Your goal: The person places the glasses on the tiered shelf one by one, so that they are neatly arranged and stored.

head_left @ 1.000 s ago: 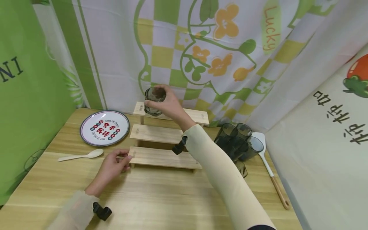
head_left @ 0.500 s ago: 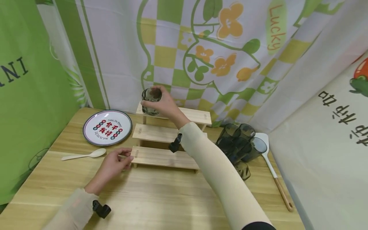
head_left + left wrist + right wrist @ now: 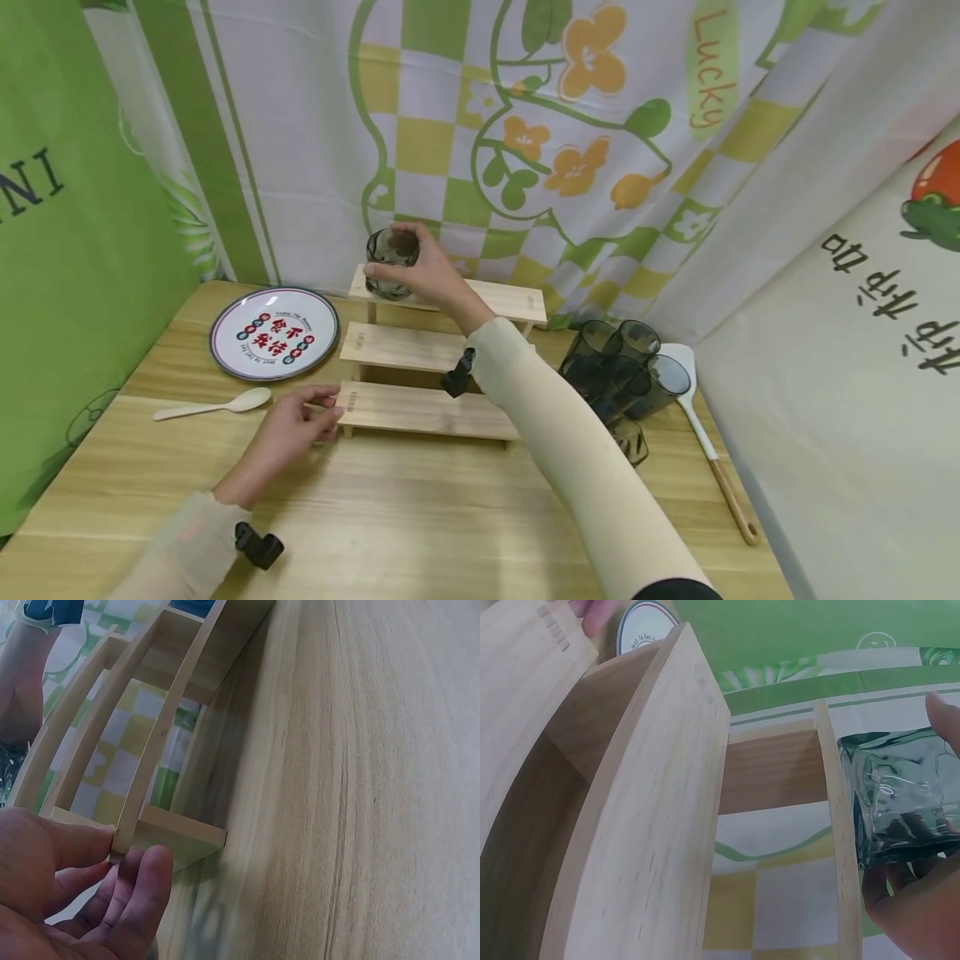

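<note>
My right hand (image 3: pixel 429 268) grips a smoky, clear drinking glass (image 3: pixel 390 265) at the left end of the top step of a three-tier wooden rack (image 3: pixel 427 411). Thumb and fingers curl round the glass's sides. In the right wrist view the base of the glass (image 3: pixel 900 799) is right at the top board (image 3: pixel 838 847). My left hand (image 3: pixel 300 425) pinches the left end of the lowest board, thumb on one face and fingers on the other; the left wrist view shows this board (image 3: pixel 161 735) between the fingertips.
Several dark glasses (image 3: pixel 615 367) stand grouped right of the rack, beside a white spatula (image 3: pixel 708 442) with a wooden handle. To the left lie a printed plate (image 3: pixel 273 333) and a pale spoon (image 3: pixel 217 407). A patterned curtain (image 3: pixel 300 142) hangs close behind the rack.
The glass in my right hand has moved slightly left and down toward the top board's left end. My left hand keeps its pinch on the lowest board.
</note>
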`<state>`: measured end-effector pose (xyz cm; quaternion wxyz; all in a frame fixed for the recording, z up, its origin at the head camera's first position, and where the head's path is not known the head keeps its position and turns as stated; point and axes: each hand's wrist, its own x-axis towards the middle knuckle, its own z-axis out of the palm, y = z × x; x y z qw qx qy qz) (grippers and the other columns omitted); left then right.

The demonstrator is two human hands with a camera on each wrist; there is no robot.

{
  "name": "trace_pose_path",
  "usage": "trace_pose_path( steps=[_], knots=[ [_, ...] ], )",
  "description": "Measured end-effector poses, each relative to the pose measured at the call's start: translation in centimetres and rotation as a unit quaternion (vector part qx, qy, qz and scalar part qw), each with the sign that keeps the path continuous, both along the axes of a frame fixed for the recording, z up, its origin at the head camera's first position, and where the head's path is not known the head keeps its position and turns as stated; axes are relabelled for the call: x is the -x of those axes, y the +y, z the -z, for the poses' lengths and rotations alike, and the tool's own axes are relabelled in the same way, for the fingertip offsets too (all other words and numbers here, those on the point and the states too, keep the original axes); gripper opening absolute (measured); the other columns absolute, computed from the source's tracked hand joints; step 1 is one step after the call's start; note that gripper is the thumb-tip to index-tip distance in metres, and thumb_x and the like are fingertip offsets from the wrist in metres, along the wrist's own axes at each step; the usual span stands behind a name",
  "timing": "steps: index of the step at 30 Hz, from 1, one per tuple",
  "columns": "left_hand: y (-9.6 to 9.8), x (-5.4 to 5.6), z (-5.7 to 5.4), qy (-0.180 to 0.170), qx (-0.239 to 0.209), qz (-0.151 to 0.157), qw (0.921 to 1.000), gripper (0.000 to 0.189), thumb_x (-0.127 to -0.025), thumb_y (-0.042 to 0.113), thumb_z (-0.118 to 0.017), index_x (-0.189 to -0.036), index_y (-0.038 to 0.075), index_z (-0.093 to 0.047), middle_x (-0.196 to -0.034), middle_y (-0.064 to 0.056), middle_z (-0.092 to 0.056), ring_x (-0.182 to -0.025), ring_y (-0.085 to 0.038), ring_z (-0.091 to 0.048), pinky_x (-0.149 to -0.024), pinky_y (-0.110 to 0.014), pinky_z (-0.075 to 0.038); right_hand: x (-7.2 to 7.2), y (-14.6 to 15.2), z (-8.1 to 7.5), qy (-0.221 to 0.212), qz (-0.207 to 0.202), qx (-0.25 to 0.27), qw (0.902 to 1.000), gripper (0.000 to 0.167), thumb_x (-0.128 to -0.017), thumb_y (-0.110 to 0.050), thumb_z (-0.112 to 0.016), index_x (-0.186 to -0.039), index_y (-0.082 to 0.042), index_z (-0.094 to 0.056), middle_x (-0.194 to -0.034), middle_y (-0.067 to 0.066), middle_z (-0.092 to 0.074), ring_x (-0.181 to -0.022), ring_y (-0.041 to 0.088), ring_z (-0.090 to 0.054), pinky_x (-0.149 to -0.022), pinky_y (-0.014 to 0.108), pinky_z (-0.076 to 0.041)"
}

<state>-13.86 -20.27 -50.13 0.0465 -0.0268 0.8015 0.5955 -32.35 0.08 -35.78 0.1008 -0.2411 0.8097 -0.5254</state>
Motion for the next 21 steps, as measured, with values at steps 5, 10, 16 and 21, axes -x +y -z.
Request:
trace_pose_path(
  steps=[5,10,16,21],
  knots=[
    [0.2,0.0,0.1,-0.003,0.001,-0.001,1.0000,0.043,-0.099,0.005,-0.066,-0.136,-0.012,-0.053,-0.112,-0.024,-0.059,-0.084,-0.032,-0.068,-0.071,-0.034,-0.065,-0.3,0.9,0.2,0.009,-0.012,0.020,0.9997,0.103,-0.080,-0.043,-0.087,-0.159,-0.024,-0.023,-0.147,-0.007,-0.046,-0.132,0.016,-0.044,-0.103,0.031,-0.050],
    [0.1,-0.1,0.1,-0.006,-0.001,0.004,1.0000,0.045,-0.099,0.007,-0.067,-0.137,-0.012,-0.053,-0.113,-0.024,-0.059,-0.084,-0.031,-0.069,-0.072,-0.034,-0.065,-1.8,2.7,-0.1,0.033,0.009,-0.001,0.9994,0.114,-0.079,-0.041,-0.089,-0.162,-0.031,-0.013,-0.154,-0.006,-0.038,-0.140,0.018,-0.037,-0.111,0.040,-0.045],
    [-0.2,0.1,0.1,0.004,0.015,-0.001,0.9999,0.043,-0.099,0.008,-0.067,-0.135,-0.011,-0.055,-0.113,-0.022,-0.060,-0.082,-0.028,-0.069,-0.069,-0.032,-0.065,-2.4,3.6,-0.4,0.059,0.009,-0.019,0.9980,0.115,-0.077,-0.043,-0.089,-0.163,-0.029,-0.012,-0.156,-0.002,-0.032,-0.141,0.020,-0.035,-0.115,0.043,-0.041],
    [0.0,0.2,0.2,0.000,0.008,0.006,0.9999,0.044,-0.100,0.007,-0.066,-0.137,-0.013,-0.053,-0.115,-0.024,-0.059,-0.083,-0.028,-0.069,-0.070,-0.033,-0.065,-1.7,3.2,-0.3,0.069,-0.001,-0.044,0.9966,0.101,-0.085,-0.043,-0.082,-0.162,-0.020,-0.020,-0.154,0.001,-0.035,-0.133,0.018,-0.043,-0.105,0.032,-0.049]
  ],
)
